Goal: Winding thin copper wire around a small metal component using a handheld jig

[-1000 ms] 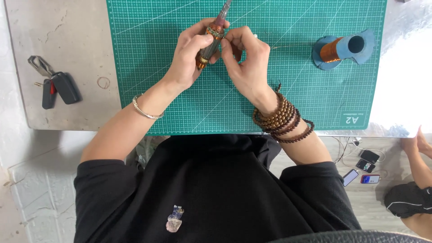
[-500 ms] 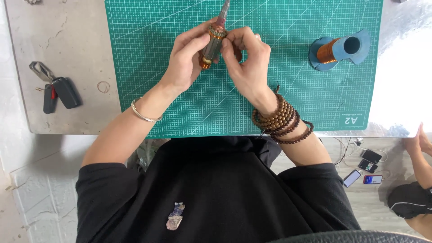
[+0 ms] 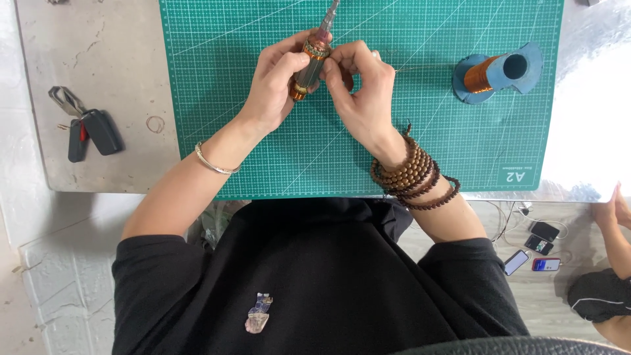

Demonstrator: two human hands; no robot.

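My left hand [image 3: 276, 82] grips a small motor armature [image 3: 309, 66] with copper windings and a thin metal shaft pointing up and away, held above the green cutting mat [image 3: 263, 158]. Against the armature's right side, my right hand [image 3: 358, 89] has its fingertips pinched at the windings. A very thin wire runs from there rightward to a blue spool of copper wire [image 3: 494, 71] lying on its side on the mat. A silver bangle circles my left wrist and wooden bead bracelets [image 3: 411, 174] wrap my right wrist.
A key bunch with two black fobs [image 3: 89, 128] lies on the grey tabletop [image 3: 98, 52] left of the mat, with a small ring beside it. Another person's hand [image 3: 608, 210] and several phones [image 3: 536, 246] show on the floor at lower right.
The view has shifted slightly. Both hands stay on the armature with only small finger movements; the spool has not moved on the mat.
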